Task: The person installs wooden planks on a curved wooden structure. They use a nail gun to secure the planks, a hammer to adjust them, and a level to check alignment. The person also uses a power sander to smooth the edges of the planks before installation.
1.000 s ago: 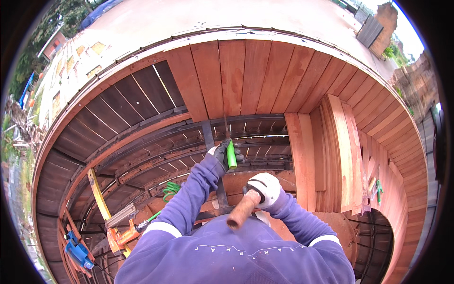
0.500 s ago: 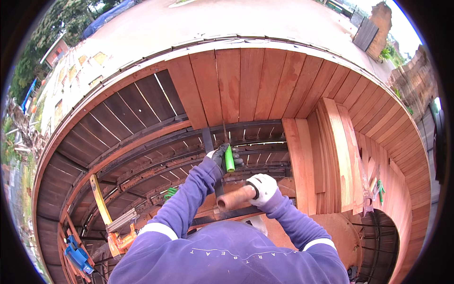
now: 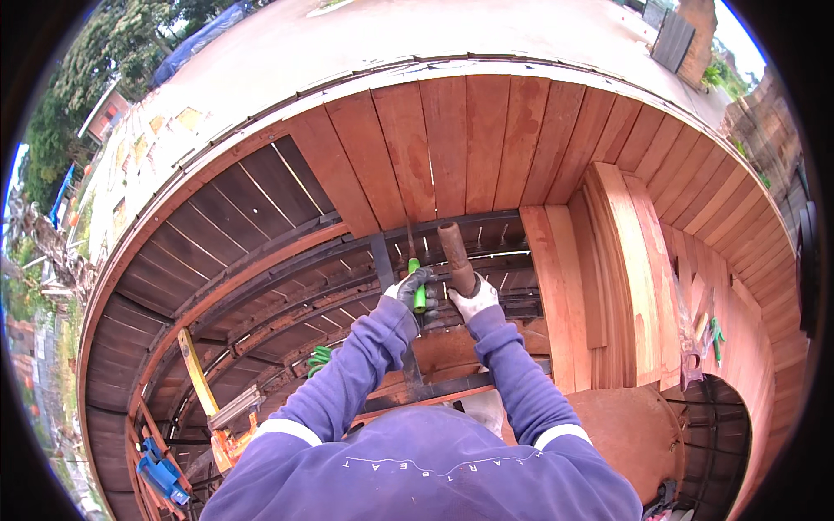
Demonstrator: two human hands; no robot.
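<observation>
My left hand [image 3: 410,291], in a grey-and-white glove, grips the green handle [image 3: 419,300] of a tool whose thin metal blade [image 3: 411,233] reaches up to the lower edge of the red-brown planks [image 3: 403,152]. My right hand [image 3: 474,298], gloved in white, is closed on a brown cylinder [image 3: 454,247] that looks like a pipe or wooden club, raised just right of the green handle; any contact between them is unclear. Below the planks, dark curved ribs [image 3: 339,280] and a dark upright bar [image 3: 382,260] show behind both hands.
Stacked loose boards [image 3: 615,273] stand at the right, with a small green tool [image 3: 717,339] beyond. An orange tool [image 3: 228,447], a yellow bar [image 3: 198,373], a blue tool [image 3: 161,476] and coiled green hose [image 3: 318,359] are at lower left. Pale ground [image 3: 408,30] lies beyond the curved rim.
My right hand has moved up and forward from near my chest, and the cylinder now points away from me beside the green-handled tool. My left hand stays around the handle.
</observation>
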